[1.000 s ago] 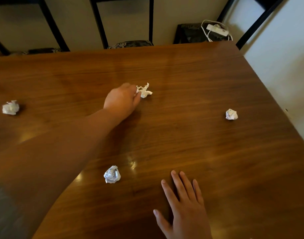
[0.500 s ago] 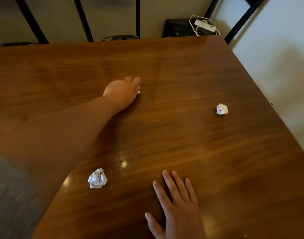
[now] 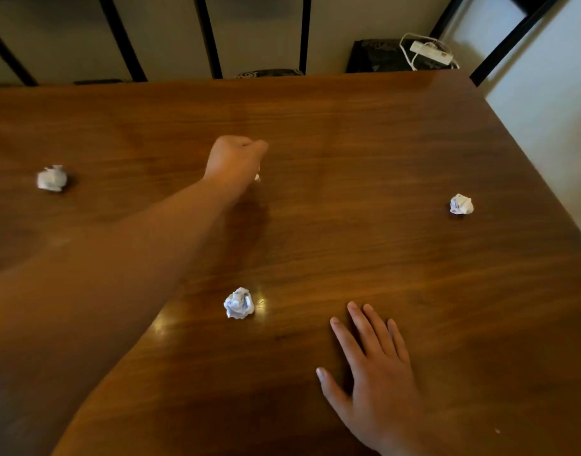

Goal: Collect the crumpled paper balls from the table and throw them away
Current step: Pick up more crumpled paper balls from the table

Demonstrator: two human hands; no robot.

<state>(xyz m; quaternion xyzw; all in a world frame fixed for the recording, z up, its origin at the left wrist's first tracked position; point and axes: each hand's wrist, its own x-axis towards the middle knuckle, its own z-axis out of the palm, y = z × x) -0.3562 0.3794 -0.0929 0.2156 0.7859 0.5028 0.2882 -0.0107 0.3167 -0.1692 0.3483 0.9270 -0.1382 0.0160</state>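
My left hand (image 3: 233,159) is stretched out over the middle of the brown wooden table (image 3: 365,143), closed in a fist around a crumpled paper ball (image 3: 257,177); only a white scrap of it shows under the fingers. Three more white paper balls lie on the table: one at the far left (image 3: 51,178), one near me in the middle (image 3: 239,303), one at the right (image 3: 461,204). My right hand (image 3: 374,376) rests flat on the table near the front, fingers spread, holding nothing.
Black metal chair frames (image 3: 210,37) stand along the table's far edge, and another chair frame (image 3: 513,34) is at the far right corner. A white power strip with cable (image 3: 430,52) lies on a dark cushion behind the table. A pale wall runs along the right.
My left hand has closed over the paper ball in the middle, which was beside its fingertips a second ago. The right hand stays flat on the table.
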